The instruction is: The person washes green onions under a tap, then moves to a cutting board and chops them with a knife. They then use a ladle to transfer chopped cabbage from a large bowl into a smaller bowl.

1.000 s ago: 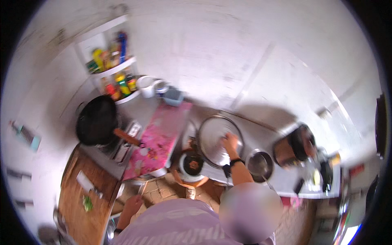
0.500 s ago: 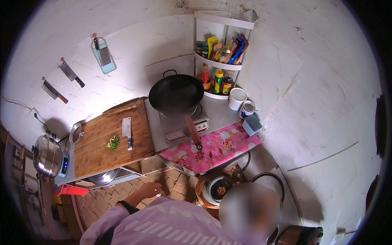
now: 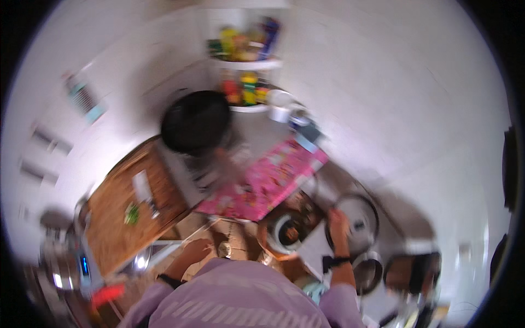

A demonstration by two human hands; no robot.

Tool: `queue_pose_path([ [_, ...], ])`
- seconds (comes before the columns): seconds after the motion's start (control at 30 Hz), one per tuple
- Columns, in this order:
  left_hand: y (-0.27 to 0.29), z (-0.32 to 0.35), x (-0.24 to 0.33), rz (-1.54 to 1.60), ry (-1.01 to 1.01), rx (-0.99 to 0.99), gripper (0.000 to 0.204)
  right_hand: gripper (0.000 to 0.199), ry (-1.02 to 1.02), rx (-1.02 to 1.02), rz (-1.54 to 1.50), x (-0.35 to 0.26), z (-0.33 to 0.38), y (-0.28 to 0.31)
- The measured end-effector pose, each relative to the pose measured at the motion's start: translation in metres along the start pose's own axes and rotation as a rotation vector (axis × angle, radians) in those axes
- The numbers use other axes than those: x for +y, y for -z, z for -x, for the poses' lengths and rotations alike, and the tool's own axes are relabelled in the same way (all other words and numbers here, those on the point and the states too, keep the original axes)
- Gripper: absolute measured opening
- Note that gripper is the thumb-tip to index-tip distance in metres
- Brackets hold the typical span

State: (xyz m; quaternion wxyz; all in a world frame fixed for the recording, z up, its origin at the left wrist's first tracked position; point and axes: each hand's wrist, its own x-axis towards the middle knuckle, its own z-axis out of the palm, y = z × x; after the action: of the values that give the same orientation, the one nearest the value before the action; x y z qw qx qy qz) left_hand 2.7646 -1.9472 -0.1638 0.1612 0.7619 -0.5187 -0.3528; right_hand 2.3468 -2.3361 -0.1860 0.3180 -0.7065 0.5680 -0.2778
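Note:
Motion smears the whole picture. My left hand [image 3: 198, 251] hangs low over the brick floor in front of the counter, fingers loosely apart and nothing visible in them. My right hand [image 3: 338, 223] is at the left rim of a round, dark-rimmed lid [image 3: 362, 212]; blur hides whether its fingers grip the rim. Just left of that hand is a low round stove [image 3: 287, 230] with a dark centre. On the counter, a black wok [image 3: 196, 123] rests over a burner. A cleaver [image 3: 143, 188] and chopped greens [image 3: 131, 214] lie on the wooden cutting board [image 3: 112, 240].
A pink flowered cloth [image 3: 257, 188] covers the counter's front right. A corner shelf [image 3: 246, 64] holds bottles and packets; white tubs [image 3: 280, 106] stand beside it. A steel pot [image 3: 61, 268] is at the far left. A dark pot [image 3: 402, 273] sits at lower right.
My view has turned, so the counter and wok appear farther left. My right arm has come into sight, its hand now at the lid's rim. A blurred round patch over the lid is gone.

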Motion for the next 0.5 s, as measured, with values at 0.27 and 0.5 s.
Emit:
queue_pose_path([
  [0.27,0.034,-0.058,-0.032,-0.019,-0.155,-0.216,0.035,0.023,-0.099,-0.404,0.589,-0.011,0.180,-0.096],
  [0.5,0.038,-0.096,-0.043,-0.163,-0.414,-0.355,0.035,0.012,0.201,-0.136,0.692,0.112,0.400,-0.140],
])
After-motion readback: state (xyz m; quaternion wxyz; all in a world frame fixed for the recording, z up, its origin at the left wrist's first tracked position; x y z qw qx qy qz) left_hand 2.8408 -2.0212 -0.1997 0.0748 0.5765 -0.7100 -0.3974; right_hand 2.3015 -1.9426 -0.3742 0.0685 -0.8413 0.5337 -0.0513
